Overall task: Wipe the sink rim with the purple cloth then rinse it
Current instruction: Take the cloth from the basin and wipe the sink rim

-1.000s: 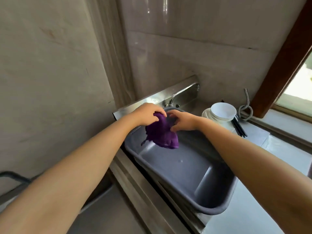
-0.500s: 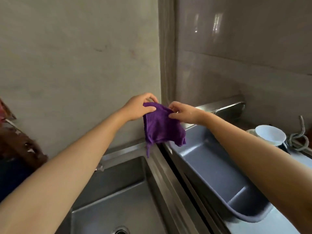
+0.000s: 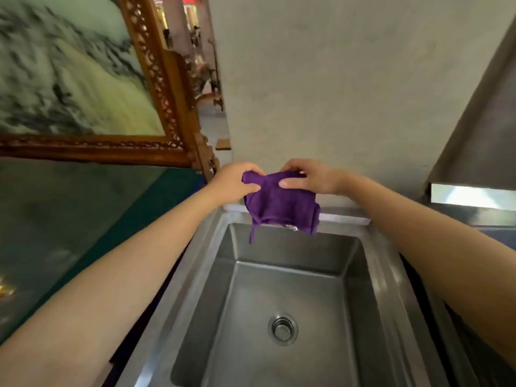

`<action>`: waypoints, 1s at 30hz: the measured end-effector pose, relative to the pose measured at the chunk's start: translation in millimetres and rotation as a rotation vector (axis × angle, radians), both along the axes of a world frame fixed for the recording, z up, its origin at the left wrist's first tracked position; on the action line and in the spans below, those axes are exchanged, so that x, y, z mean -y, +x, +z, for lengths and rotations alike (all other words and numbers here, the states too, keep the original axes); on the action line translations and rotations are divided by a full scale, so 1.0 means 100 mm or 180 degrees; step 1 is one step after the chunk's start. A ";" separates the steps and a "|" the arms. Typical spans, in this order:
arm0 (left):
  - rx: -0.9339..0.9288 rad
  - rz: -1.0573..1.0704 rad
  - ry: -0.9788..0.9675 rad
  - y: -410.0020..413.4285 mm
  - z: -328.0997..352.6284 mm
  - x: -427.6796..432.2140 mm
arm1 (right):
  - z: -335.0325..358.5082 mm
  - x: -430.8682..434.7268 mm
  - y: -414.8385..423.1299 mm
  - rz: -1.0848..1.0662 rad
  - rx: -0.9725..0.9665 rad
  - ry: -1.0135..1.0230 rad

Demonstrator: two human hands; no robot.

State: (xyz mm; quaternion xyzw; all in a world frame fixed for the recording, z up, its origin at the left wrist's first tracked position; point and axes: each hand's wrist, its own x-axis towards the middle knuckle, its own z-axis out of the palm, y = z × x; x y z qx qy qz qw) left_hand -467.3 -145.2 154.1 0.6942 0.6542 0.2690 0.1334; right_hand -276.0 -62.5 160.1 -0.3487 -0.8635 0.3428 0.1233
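**Purple cloth held over the sink's far rim**

I see both hands raised above the back edge of the rectangular stainless-steel sink; the left hand pinches the crumpled purple cloth at its upper left, the right hand at its upper right; the cloth's lower edge hangs over the sink's back rim.

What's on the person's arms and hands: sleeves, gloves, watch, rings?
Nothing worn shows. The left hand and right hand are bare, with no gloves and no rings on the fingers in view. The left forearm and right forearm are bare to the frame edge, with no sleeve, watch, band or marking visible.
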 end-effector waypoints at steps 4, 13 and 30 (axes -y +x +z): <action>-0.0274 0.0153 -0.0158 -0.74 -0.18 0.26 | -0.18 0.15 -0.69 0.0601 0.0580 0.0116; 0.0317 0.0511 -0.0784 -1.79 -1.16 0.50 | -1.32 0.26 -1.80 0.0323 0.0212 -0.0031; 0.2099 0.0962 -0.1475 -2.21 -2.52 0.26 | -2.50 0.15 -2.45 -0.0946 0.0049 -0.1063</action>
